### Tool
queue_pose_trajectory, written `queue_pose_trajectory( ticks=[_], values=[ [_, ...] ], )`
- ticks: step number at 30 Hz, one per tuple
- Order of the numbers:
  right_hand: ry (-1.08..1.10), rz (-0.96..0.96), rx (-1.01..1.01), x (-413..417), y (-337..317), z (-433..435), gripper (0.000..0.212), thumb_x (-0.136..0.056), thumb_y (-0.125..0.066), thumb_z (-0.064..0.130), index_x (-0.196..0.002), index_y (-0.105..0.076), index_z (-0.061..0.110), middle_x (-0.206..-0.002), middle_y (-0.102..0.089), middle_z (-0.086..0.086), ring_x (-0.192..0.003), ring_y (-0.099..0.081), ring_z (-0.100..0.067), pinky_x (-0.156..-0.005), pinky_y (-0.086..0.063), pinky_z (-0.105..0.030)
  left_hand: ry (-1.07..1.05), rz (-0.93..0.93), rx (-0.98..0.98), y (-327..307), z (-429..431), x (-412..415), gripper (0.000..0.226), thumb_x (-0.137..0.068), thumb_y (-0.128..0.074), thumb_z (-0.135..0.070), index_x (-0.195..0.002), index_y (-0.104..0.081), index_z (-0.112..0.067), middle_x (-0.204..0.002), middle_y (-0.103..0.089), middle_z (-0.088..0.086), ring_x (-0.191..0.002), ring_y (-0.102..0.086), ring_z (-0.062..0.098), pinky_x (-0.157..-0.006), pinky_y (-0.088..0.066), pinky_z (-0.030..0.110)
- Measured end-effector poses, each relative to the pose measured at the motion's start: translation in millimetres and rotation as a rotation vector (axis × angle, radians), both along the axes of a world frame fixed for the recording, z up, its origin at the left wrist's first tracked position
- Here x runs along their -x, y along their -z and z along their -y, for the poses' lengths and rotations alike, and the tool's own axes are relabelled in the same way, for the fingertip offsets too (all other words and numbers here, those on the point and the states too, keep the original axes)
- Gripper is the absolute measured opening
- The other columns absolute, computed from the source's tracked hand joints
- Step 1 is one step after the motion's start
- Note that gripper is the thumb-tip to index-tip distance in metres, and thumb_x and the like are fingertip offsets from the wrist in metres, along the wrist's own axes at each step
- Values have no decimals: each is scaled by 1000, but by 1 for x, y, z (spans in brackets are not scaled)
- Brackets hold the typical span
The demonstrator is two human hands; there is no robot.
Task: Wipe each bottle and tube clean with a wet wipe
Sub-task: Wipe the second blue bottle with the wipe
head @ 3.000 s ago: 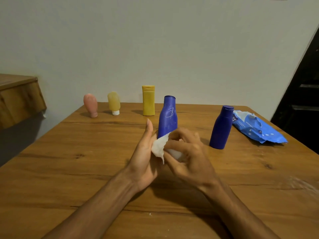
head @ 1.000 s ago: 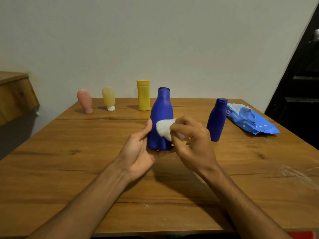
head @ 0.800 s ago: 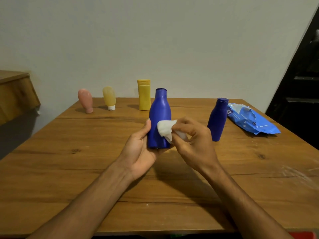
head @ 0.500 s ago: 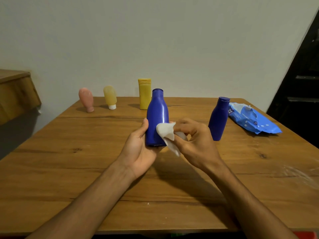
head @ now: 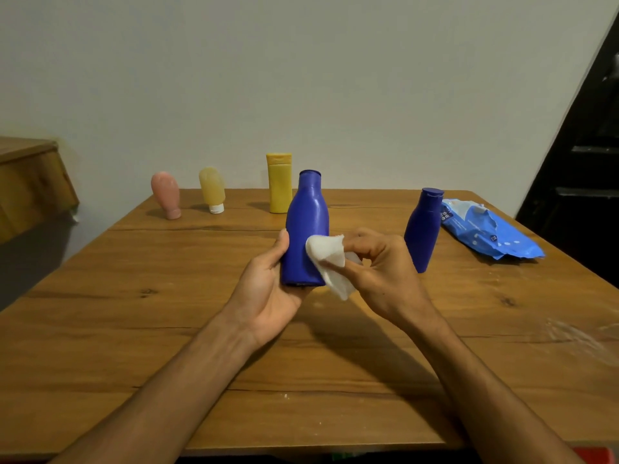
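**Slip & knock-over risk mid-wipe**

L hand (head: 264, 289) grips the tall blue bottle (head: 306, 229) low down, thumb up its left side, fingers behind. R hand (head: 385, 272) pinches a bunched wet wipe (head: 330, 259) against the bottle's front, lower half. Bottle is upright over mid table (head: 134, 313), right in front of the person; can't tell if its base touches the wood.

Risks, imo:
- The grip is low on a smooth, dampened body, so a firm rub could twist it out or tip it.
- R knuckles sit near the 2nd blue bottle (head: 423, 226), so a wide stroke could topple it.
- The loose wipe corner hangs down and may drag on the table.

Surface: wood planks w/ knots, pale smears (head: 576, 336) at the right edge. Back row has a pink tube (head: 165, 194), yellow tube (head: 212, 189) & yellow bottle (head: 279, 185); blue wipes pack (head: 485, 236) at far right.

Room: plain pale wall (head: 301, 78), wood cabinet (head: 30, 182) left, dark door (head: 586, 145) right.
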State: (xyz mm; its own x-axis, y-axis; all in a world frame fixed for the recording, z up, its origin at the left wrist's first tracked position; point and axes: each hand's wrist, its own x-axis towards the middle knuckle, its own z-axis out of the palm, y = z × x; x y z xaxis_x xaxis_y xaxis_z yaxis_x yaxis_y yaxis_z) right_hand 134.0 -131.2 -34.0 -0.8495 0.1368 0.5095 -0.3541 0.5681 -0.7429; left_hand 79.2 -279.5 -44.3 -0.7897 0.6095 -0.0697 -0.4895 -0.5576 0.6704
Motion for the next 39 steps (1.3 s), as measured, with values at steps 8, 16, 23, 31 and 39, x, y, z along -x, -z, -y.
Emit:
queue_pose_trajectory(
  ticks=[8,16,23,31,39],
  values=[
    [131,-101,-57,-2,-2,3,10,-82,-70,23,-90,-71,18,-91,-62,10,-84,-60,-3,-67,-51,-18,16,-53,47,2,-2,-1,40,-100,-44,-33,-130,-56,-11,-125,-66,17,-116,-63,28,-102,-46,44],
    [38,-49,-194,-3,-2,7,12,-80,-73,21,-73,-65,27,-83,-59,14,-78,-57,-1,-65,-45,-16,13,-51,29,0,-2,-2,39,-102,-41,-33,-126,-57,-6,-118,-69,18,-105,-66,25,-93,-50,39],
    [211,-215,-64,4,4,-3,21,-83,-69,26,-91,-70,7,-91,-64,1,-81,-62,-11,-65,-56,-33,97,-198,81,2,-2,-1,42,-94,-47,-32,-131,-57,-15,-126,-66,13,-108,-66,25,-89,-57,48],
    [145,-244,-64,1,1,-3,31,-82,-65,35,-95,-71,7,-96,-64,1,-86,-62,-11,-65,-54,-25,116,-280,129,3,-2,0,41,-93,-46,-45,-118,-67,-20,-110,-69,16,-86,-66,29,-65,-54,44],
    [236,-350,60,1,2,-5,18,-86,-65,21,-98,-70,9,-95,-63,0,-86,-60,-11,-66,-49,-17,191,-379,255,6,2,2,58,-93,-47,-50,-134,-51,-10,-104,-68,20,-79,-63,27,-66,-55,38]
  ],
)
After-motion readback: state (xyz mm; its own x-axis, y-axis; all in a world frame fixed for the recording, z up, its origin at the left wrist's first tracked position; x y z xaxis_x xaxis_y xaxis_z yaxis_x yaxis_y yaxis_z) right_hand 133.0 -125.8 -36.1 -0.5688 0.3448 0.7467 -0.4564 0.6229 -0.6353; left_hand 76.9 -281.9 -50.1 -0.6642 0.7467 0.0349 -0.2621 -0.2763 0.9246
